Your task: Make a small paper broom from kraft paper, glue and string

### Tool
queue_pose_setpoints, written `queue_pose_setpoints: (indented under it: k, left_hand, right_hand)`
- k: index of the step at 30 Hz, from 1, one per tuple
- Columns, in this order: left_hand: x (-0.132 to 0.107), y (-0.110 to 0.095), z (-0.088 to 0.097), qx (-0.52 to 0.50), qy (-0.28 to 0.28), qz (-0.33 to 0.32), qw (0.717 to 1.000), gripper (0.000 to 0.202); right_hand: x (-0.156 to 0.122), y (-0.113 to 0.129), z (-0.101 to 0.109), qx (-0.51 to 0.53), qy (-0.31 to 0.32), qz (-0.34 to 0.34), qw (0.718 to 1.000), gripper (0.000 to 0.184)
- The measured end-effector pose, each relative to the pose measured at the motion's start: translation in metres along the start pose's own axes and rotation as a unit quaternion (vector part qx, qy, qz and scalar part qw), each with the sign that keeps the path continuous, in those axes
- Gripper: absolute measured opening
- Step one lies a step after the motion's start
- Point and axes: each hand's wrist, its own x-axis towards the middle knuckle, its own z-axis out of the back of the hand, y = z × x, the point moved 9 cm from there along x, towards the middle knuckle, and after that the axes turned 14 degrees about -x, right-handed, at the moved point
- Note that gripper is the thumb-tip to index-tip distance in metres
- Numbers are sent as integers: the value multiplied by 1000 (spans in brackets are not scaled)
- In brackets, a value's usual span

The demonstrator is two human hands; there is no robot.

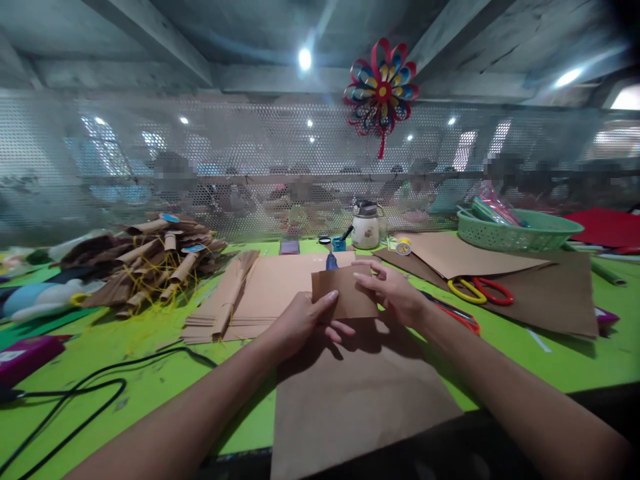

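Between both hands a small rectangle of brown kraft paper (354,293) is held up above the table. My left hand (313,320) pinches its lower left side, thumb in front and the other fingers behind and below. At its upper right, my right hand (397,288) grips the edge with the fingertips. Under the hands lies a large brown paper sheet (360,407), reaching over the table's front edge. Just behind the held piece shows the blue tip of a tool (331,261), mostly hidden. A stack of lighter brown sheets (270,287) sits behind my left hand.
Rolled brown paper pieces with yellow strings (165,260) are heaped at left. Black cable (110,370) crosses the left front. On the right lie scissors with yellow and red handles (480,291), brown sheets (550,287) and a green basket (520,230). A white jug (366,227) stands behind.
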Motion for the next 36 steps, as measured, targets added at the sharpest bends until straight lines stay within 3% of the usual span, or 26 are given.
queue_pose_setpoints:
  k: [4, 13, 23, 36]
  left_hand:
    - [-2, 0, -11, -39, 57, 0, 998, 47]
    - [-5, -5, -18, -30, 81, -13, 996, 47]
    - [1, 3, -5, 9, 22, -3, 1000, 47]
    - [0, 3, -8, -14, 40, -16, 999, 43]
  right_hand:
    - [-1, -9, -8, 20, 46, -20, 999, 36]
    - [-5, -9, -6, 26, -6, -55, 998, 30]
    - [-7, -7, -7, -12, -25, -36, 999, 32]
    - [-9, -6, -13, 6, 0, -47, 999, 33]
